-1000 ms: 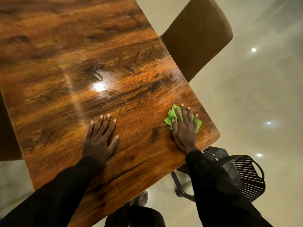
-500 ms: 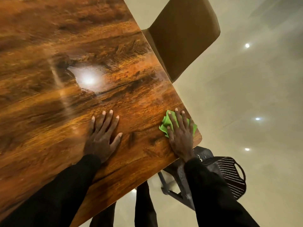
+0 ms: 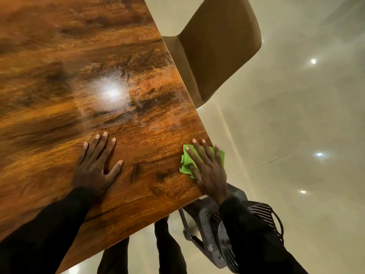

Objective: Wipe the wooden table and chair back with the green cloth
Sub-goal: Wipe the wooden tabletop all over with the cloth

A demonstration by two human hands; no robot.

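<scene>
Cloth (image 3: 186, 162), green, lies at the bench's (image 3: 59, 95) near right edge under the flat, straight fingers of the right hand (image 3: 210, 171); left hand (image 3: 94, 167) rests flat, fingers spread; chair (image 3: 221, 42) stands beyond.

Looks like an indoor dining area, most likely in a home or a small eatery, though hard to say which. Shown by a large glossy table of dark-grained brown wood (image 3: 59, 76) with a tan upholstered chair with a rounded padded back (image 3: 223, 46) drawn up close at its far edge, and by what seems a black perforated plastic chair (image 3: 264, 212), partly hidden, low beside the near corner. Shown also by a polished floor of large cream tiles (image 3: 296, 115), shiny enough to mirror small round ceiling lights (image 3: 313, 61), with a similar glare on the tabletop.
</scene>
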